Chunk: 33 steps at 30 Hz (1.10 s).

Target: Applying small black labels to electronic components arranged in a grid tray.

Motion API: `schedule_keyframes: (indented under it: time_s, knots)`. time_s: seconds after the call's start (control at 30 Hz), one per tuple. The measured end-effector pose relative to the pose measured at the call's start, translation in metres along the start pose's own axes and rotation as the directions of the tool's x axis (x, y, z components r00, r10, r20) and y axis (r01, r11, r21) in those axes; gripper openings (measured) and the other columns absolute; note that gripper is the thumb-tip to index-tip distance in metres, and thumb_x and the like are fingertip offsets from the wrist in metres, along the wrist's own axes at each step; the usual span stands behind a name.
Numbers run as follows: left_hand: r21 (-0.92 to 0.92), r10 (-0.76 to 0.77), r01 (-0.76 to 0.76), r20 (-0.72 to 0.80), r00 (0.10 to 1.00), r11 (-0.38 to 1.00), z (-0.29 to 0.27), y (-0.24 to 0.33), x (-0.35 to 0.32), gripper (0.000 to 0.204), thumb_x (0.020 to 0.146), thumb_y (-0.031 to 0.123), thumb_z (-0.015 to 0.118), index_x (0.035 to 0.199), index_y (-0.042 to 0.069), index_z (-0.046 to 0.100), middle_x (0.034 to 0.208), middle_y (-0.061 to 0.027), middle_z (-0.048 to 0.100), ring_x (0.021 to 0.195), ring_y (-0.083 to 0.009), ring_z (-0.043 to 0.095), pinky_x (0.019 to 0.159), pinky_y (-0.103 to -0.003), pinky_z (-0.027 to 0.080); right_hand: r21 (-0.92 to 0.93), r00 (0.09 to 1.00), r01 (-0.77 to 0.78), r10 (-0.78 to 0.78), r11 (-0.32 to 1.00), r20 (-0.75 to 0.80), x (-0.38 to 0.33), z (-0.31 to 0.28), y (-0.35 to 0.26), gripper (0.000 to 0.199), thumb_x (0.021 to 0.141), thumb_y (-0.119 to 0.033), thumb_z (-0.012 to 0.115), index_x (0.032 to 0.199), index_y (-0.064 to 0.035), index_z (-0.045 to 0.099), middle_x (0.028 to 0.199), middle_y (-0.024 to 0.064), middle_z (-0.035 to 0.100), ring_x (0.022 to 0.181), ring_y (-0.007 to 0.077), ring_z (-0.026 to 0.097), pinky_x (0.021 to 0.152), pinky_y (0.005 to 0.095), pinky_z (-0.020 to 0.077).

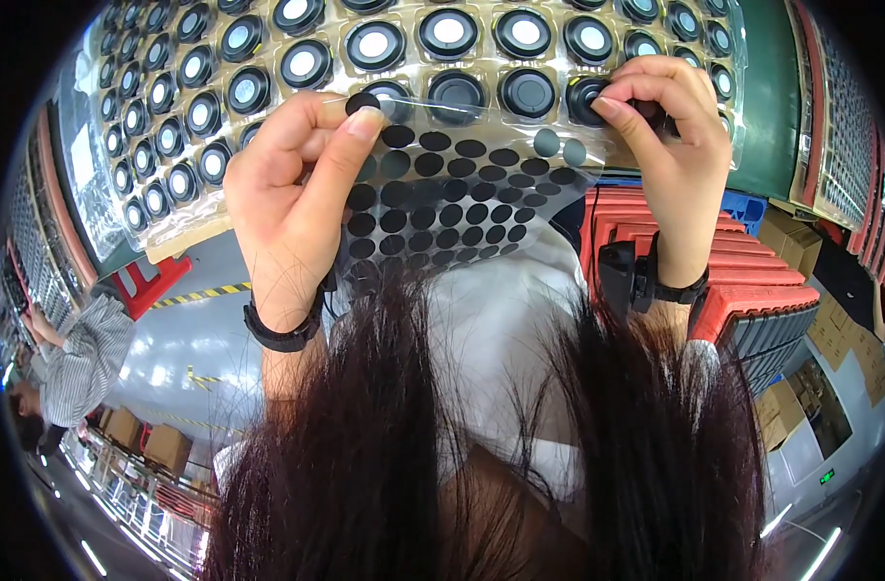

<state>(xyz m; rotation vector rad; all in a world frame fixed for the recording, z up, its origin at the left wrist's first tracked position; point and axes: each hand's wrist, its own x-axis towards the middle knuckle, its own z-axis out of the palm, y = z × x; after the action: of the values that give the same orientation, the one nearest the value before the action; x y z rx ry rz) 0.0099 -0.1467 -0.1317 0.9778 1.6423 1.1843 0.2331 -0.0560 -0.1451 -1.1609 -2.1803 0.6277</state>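
- Clear moulded tray (268, 39) fills the top edge, its round pockets holding glossy black rings with pale centres.
- Transparent film sheet (442, 194) dotted with matte black discs hangs just below the tray.
- Left hand (297, 184) pinches the sheet's top left corner.
- Right hand (670, 145) pinches at the sheet's right corner, perhaps gripping a disc.
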Motion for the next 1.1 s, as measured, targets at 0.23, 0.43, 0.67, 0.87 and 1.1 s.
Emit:
schedule_keyframes:
  time_s: [0.23,0.43,0.67,0.87,1.1]
  knots:
    - [0.08,-0.036,0.037,-0.007,0.999,0.996,-0.001,0.009,-0.001,0.01,0.08,0.008,0.059,0.076,0.0,0.054,0.056,0.0062,0.051,0.049,0.0011,0.035,0.044,-0.015,0.026,0.122,0.972,-0.056,0.082,0.991,-0.222,0.003,0.006,-0.017,0.025,0.063,0.0,0.067,0.086,-0.002,0.059,0.088,0.0051,0.057,0.08,0.0147,0.051,0.071,0.0245,0.0402]
    - [0.046,-0.02,0.021,-0.02,1.0,0.999,-0.002,0.004,-0.004,0.01,0.079,0.007,0.059,0.074,0.001,0.053,0.054,0.0072,0.047,0.048,0.001,0.032,0.044,-0.015,0.024,0.25,0.992,0.068,-0.039,0.966,-0.119,-0.008,0.005,-0.03,0.028,0.062,-0.004,0.071,0.087,-0.0039,0.059,0.085,0.0058,0.058,0.079,0.014,0.055,0.066,0.0256,0.0448]
    - [0.024,-0.004,0.004,-0.014,1.0,1.0,-0.003,0.004,-0.004,0.01,0.079,0.006,0.059,0.074,0.001,0.053,0.053,0.0072,0.047,0.049,0.0009,0.031,0.044,-0.015,0.023,0.25,1.0,-0.014,0.008,0.968,0.025,-0.01,0.016,-0.038,0.022,0.064,-0.002,0.069,0.083,-0.0022,0.059,0.079,0.0056,0.06,0.068,0.0119,0.057,0.057,0.0215,0.0447]
    - [0.031,-0.023,0.024,-0.022,0.999,0.999,-0.001,0.006,-0.005,0.009,0.079,0.005,0.058,0.074,0.0,0.053,0.054,0.0067,0.049,0.049,0.0013,0.032,0.044,-0.015,0.024,0.278,0.99,-0.117,0.133,0.953,-0.039,-0.014,0.02,-0.04,0.016,0.065,-0.003,0.069,0.078,-0.0054,0.06,0.068,0.003,0.059,0.06,0.0114,0.058,0.051,0.0199,0.0437]
    - [0.06,-0.003,0.005,-0.033,0.999,0.998,-0.001,0.006,-0.004,0.009,0.079,0.005,0.058,0.074,0.0,0.054,0.055,0.0064,0.049,0.05,0.0016,0.034,0.045,-0.014,0.024,0.218,0.985,0.17,-0.162,0.961,-0.057,-0.01,0.017,-0.03,0.01,0.069,0.008,0.062,0.077,0.0043,0.057,0.074,0.0075,0.06,0.062,0.0114,0.058,0.054,0.0197,0.0476]
